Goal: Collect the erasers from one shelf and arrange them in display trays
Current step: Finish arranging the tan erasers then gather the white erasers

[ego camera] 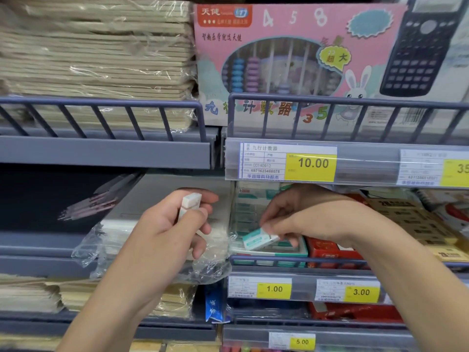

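Observation:
My left hand [172, 224] grips a white eraser with a pale sleeve [189, 204], held upright in front of the middle shelf. My right hand [299, 217] pinches a teal-and-white wrapped eraser [257, 238] just above the teal-rimmed display tray [291, 254]. Rows of similar erasers [247, 212] fill that tray behind my fingers. My right fingers hide part of the held eraser.
A crumpled clear plastic wrap [101, 250] lies on the grey shelf under my left hand. Red boxes [327, 250] sit right of the tray. The shelf rail [304, 260] runs in front, with yellow price tags [274, 289]. A pink abacus box [291, 62] stands on the shelf above.

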### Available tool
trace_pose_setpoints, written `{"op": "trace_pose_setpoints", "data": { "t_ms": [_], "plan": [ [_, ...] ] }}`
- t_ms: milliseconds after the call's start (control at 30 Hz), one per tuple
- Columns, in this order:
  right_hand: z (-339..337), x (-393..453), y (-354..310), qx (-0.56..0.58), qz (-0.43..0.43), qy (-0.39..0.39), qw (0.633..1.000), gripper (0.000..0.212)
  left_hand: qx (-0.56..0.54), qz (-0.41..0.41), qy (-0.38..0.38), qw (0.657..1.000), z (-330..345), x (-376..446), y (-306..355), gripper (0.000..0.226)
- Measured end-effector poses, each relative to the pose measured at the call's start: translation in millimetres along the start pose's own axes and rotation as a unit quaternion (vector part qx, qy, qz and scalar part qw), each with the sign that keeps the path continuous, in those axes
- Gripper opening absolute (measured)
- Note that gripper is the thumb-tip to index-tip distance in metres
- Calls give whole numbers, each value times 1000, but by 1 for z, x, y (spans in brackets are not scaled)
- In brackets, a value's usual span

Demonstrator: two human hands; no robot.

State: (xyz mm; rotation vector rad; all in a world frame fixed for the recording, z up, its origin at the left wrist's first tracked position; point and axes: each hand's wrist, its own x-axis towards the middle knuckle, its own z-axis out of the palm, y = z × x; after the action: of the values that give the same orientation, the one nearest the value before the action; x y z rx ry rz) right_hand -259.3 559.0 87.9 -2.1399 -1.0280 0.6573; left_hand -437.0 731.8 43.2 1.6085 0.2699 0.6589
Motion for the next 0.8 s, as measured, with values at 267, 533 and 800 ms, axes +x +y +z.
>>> {"op": "trace_pose_setpoints", "data": {
  "t_ms": [267, 533, 800],
  "plan": [
    [16, 17, -5, -18, 32, -42, 998, 6, -13, 0, -16, 1000, 0, -1, 1, 19],
    [23, 23, -8, -148, 31, -18, 988, 15, 5, -2, -17, 1000, 0, 0, -1, 10],
    [29, 28, -10, -224, 14, -26, 974, 11, 24, 15, -28, 999, 5, 1, 3, 18]
  ]
}}
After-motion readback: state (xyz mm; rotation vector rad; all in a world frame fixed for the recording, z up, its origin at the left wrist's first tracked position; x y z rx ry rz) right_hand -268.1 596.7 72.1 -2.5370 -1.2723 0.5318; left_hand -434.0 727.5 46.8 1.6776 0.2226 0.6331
